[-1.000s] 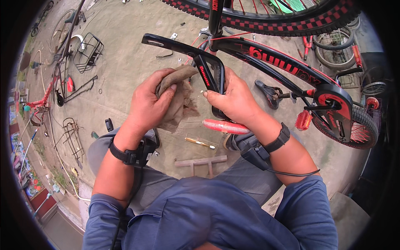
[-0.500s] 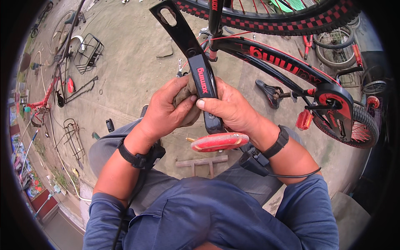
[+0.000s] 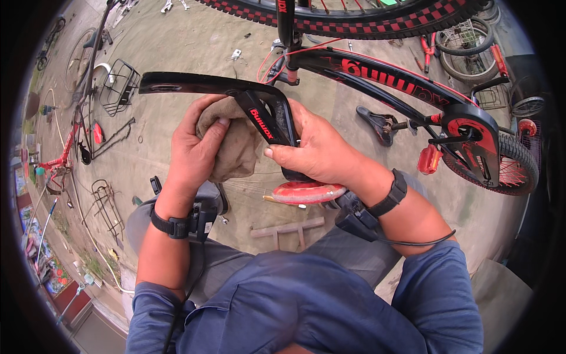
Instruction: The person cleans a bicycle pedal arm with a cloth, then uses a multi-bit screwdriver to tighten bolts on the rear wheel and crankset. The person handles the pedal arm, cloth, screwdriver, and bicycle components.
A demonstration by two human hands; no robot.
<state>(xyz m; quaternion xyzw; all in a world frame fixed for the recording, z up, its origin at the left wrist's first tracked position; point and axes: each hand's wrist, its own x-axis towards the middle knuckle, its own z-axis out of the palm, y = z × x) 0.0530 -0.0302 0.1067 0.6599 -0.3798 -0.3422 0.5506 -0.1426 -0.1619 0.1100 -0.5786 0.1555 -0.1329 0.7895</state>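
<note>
My left hand (image 3: 194, 141) is closed round a bunched brown rag (image 3: 234, 150), thumb on top, just under the long arm of a black metal bracket (image 3: 188, 82) with red lettering. The bracket's long slotted arm points left and bends down into a shorter section. My right hand (image 3: 318, 147) grips that section, thumb across it, fingers mostly hidden behind. A small red wheel (image 3: 306, 192) is attached at the bracket's lower end, below my right hand.
A black and red bicycle (image 3: 389, 82) with checkered tyre stands ahead and right, a detached saddle (image 3: 377, 127) below it. Loose wheels (image 3: 463, 65) lie at right. A wire basket (image 3: 118, 88), red frame (image 3: 59, 162) and rack (image 3: 105, 206) lie left. A T-shaped piece (image 3: 288, 227) lies between my legs.
The bracket has turned anticlockwise from steep to nearly level, its long arm swinging left. My left hand has moved left and up with the rag, which now shows more fully beside the bracket.
</note>
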